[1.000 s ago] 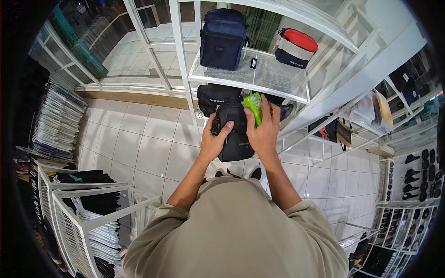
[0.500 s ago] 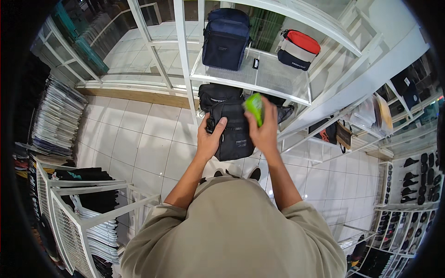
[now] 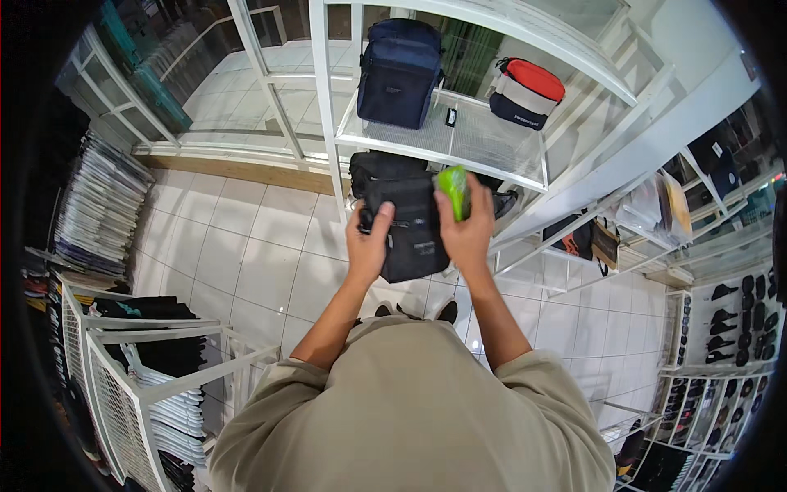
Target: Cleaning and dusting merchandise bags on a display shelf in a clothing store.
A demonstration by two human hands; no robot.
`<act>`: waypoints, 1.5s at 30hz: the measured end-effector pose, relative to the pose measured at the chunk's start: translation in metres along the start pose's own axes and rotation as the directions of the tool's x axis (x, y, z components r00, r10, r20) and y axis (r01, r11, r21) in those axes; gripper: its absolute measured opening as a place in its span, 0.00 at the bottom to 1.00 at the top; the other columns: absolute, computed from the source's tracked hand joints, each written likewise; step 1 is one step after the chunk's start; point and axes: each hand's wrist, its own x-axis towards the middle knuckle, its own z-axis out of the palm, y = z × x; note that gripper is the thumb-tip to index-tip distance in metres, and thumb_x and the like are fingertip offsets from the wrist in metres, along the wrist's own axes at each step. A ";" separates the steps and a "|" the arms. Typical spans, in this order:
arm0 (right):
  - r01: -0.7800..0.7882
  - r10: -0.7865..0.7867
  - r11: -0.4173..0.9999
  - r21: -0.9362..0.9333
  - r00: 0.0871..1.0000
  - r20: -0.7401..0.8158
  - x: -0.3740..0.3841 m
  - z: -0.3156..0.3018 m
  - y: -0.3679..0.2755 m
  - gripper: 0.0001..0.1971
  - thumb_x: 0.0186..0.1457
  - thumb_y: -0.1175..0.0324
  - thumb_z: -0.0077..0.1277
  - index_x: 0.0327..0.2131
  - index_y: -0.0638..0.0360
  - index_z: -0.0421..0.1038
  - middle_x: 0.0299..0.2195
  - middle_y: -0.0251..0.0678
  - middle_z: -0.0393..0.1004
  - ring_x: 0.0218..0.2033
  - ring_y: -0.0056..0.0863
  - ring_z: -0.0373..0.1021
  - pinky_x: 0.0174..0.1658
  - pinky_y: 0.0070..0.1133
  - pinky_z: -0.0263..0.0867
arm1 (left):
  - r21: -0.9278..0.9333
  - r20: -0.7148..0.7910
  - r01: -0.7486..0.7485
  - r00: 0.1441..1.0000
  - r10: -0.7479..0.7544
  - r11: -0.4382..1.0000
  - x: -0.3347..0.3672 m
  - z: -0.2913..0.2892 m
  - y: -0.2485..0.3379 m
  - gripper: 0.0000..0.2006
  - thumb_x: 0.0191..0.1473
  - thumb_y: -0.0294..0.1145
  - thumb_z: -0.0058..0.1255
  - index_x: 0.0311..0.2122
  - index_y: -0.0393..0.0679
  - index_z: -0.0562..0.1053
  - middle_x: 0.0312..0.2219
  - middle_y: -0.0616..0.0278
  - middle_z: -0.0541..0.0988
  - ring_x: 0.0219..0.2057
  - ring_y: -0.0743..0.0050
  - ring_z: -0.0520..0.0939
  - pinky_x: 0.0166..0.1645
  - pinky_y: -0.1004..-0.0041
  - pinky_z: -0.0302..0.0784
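A small black bag [image 3: 412,250] with zips and a pale label hangs upright in front of me, above the floor. My left hand [image 3: 369,242] is closed on its left edge, thumb across the front. At the bag's right side, my right hand [image 3: 469,234] is closed round a bright green handheld object [image 3: 452,187], whose kind I cannot make out. The fingers of that hand lie along the bag's right edge; whether they also grip it is hidden. Behind lies another black bag [image 3: 384,166], partly covered, under the white mesh shelf [image 3: 484,143].
On the shelf stand a navy backpack [image 3: 400,75] and a red, cream and navy pouch [image 3: 527,92]. White-framed glass panels rise behind it. At left are stacked packaged clothes [image 3: 102,209] and a white rack [image 3: 156,394] with hangers. Goods line the right wall.
The black bag's top has tipped a little, and its front shows at a different angle. The green object has turned slightly in my right hand; both hands keep nearly the same place.
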 end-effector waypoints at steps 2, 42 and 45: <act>-0.011 0.002 0.997 0.077 0.992 0.126 -0.037 -0.002 0.009 0.30 0.53 0.62 0.67 0.55 0.67 0.71 0.42 0.55 0.75 0.42 0.54 0.73 0.47 0.37 0.69 | -0.150 -0.090 0.041 0.994 -0.055 0.988 0.016 -0.007 0.001 0.18 0.63 0.41 0.59 0.48 0.35 0.76 0.38 0.63 0.81 0.38 0.80 0.79 0.44 0.78 0.75; -0.137 0.138 0.989 -0.059 0.990 0.012 -0.007 0.002 0.020 0.29 0.51 0.61 0.68 0.53 0.69 0.74 0.37 0.54 0.76 0.38 0.51 0.75 0.42 0.34 0.71 | 0.082 0.094 -0.048 0.995 0.040 0.995 -0.016 0.009 -0.004 0.16 0.61 0.35 0.62 0.46 0.33 0.75 0.35 0.63 0.83 0.35 0.83 0.79 0.42 0.79 0.76; 0.110 -0.124 0.987 0.116 0.984 0.130 -0.022 0.001 -0.014 0.32 0.49 0.62 0.69 0.55 0.67 0.73 0.37 0.50 0.75 0.37 0.49 0.75 0.43 0.35 0.71 | 0.176 0.114 -0.064 0.993 0.044 0.982 -0.008 0.003 -0.011 0.17 0.60 0.35 0.62 0.47 0.32 0.75 0.35 0.62 0.83 0.35 0.83 0.79 0.42 0.79 0.75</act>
